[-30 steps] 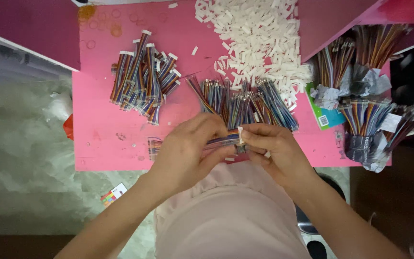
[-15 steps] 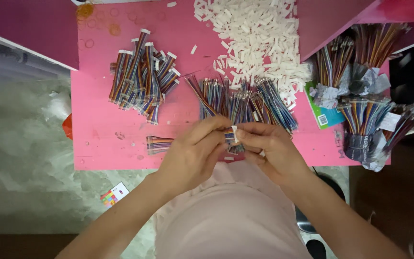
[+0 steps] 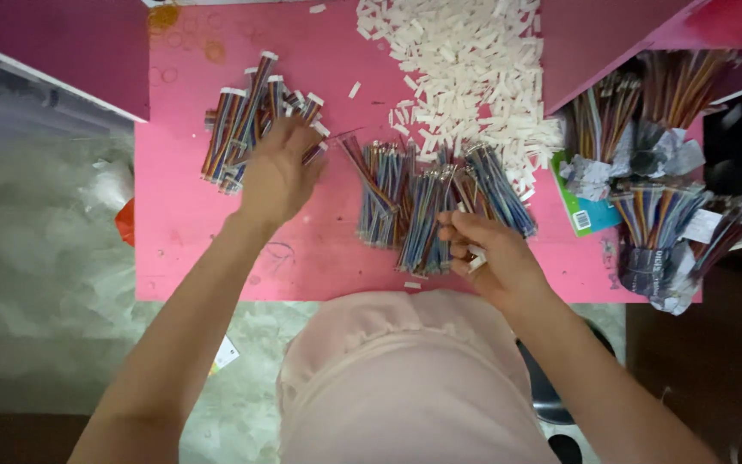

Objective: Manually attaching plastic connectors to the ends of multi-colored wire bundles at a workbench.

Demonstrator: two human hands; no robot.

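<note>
My left hand (image 3: 278,176) lies spread on the finished wire pile (image 3: 242,120); beside it my right hand (image 3: 491,258), pinching a white connector (image 3: 476,258), needs another wire

Two bare hands show — the left hand (image 3: 275,176) at upper centre-left, the right hand (image 3: 484,254) at centre. On the one pink tabletop (image 3: 182,241) lie two piles of rainbow-coloured ribbon-wire bundles: the upper-left pile (image 3: 238,120) and the centre pile (image 3: 427,198). One heap of small white plastic connectors (image 3: 465,69) sits top centre — too many to count. One green card (image 3: 584,215) lies at right.
</note>
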